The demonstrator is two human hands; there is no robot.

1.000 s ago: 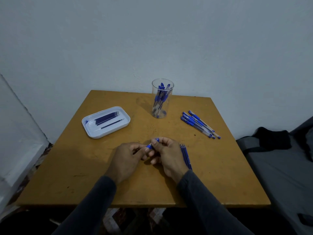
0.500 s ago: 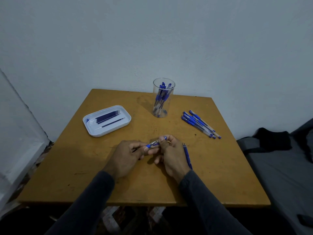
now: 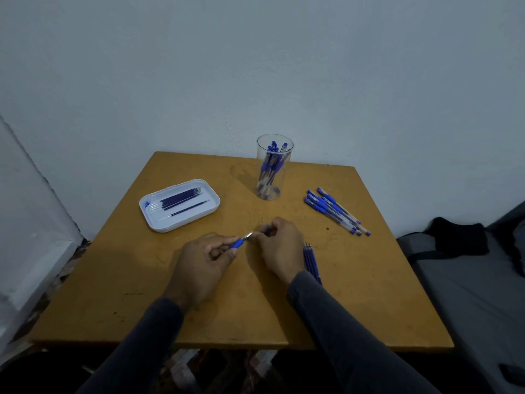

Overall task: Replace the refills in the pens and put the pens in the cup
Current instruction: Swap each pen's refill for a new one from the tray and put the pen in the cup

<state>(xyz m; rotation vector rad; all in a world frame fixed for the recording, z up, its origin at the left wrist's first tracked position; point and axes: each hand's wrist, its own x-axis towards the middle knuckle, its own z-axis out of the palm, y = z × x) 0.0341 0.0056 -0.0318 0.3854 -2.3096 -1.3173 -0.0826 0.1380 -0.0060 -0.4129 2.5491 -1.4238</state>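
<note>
My left hand [image 3: 203, 261] grips a pen [image 3: 240, 242] by its blue grip, its metal tip pointing up and right. My right hand [image 3: 279, 245] pinches the pen's tip end, fingers curled; what else it holds is hidden. A clear plastic cup [image 3: 272, 167] with several blue pens stands at the back of the table. Several blue pens [image 3: 335, 211] lie in a pile to the right. A white tray [image 3: 179, 204] on the left holds several dark refills. Three refills [image 3: 310, 260] lie beside my right wrist.
The wooden table [image 3: 113, 280] stands against a pale wall. A grey seat with a black cloth [image 3: 457, 237] is at the right. A white ledge [image 3: 25, 265] runs along the left.
My hands have drawn slightly apart; the pen's metal tip now shows between them. The left hand holds the blue grip, where earlier both hands covered most of the pen.
</note>
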